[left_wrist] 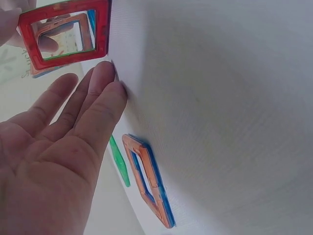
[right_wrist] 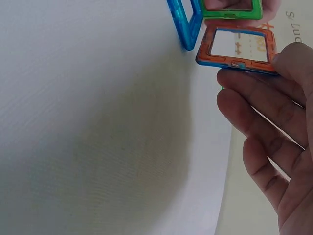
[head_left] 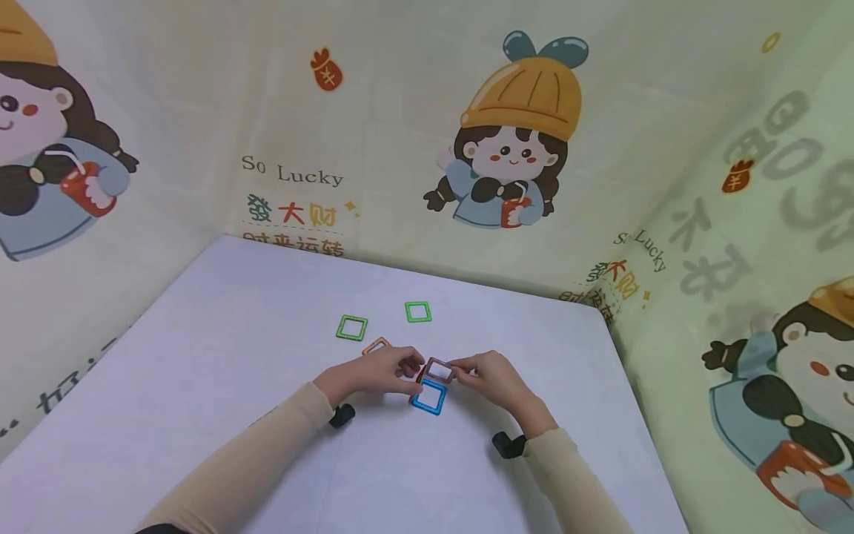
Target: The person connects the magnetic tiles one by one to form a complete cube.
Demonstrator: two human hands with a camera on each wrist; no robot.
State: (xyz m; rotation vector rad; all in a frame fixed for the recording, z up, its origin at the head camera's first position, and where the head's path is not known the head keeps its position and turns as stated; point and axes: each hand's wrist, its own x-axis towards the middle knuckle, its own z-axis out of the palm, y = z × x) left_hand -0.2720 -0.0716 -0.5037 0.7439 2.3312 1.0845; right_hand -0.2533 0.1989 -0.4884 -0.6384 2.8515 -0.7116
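My right hand [head_left: 494,378] pinches an orange-and-blue magnetic tile [right_wrist: 234,63] between thumb and fingers, close to two other tiles. A blue magnetic tile [head_left: 427,409] stands nearest me in that group. To its left is a tile that looks red [left_wrist: 73,59] in the left wrist view and green [right_wrist: 232,14] in the right wrist view. My left hand [head_left: 383,369] holds this red-and-green tile, thumb at one edge and fingers by another. Its other fingers [left_wrist: 120,93] reach out near the table surface. Whether the orange-and-blue tile touches its neighbours I cannot tell.
Another orange-and-blue tile [left_wrist: 159,191] lies left of the group, partly behind my left hand in the head view. Two green tiles lie farther back, a left one [head_left: 339,327] and a right one [head_left: 418,320]. A printed cloth [head_left: 394,185] hangs behind the white table [head_left: 267,311].
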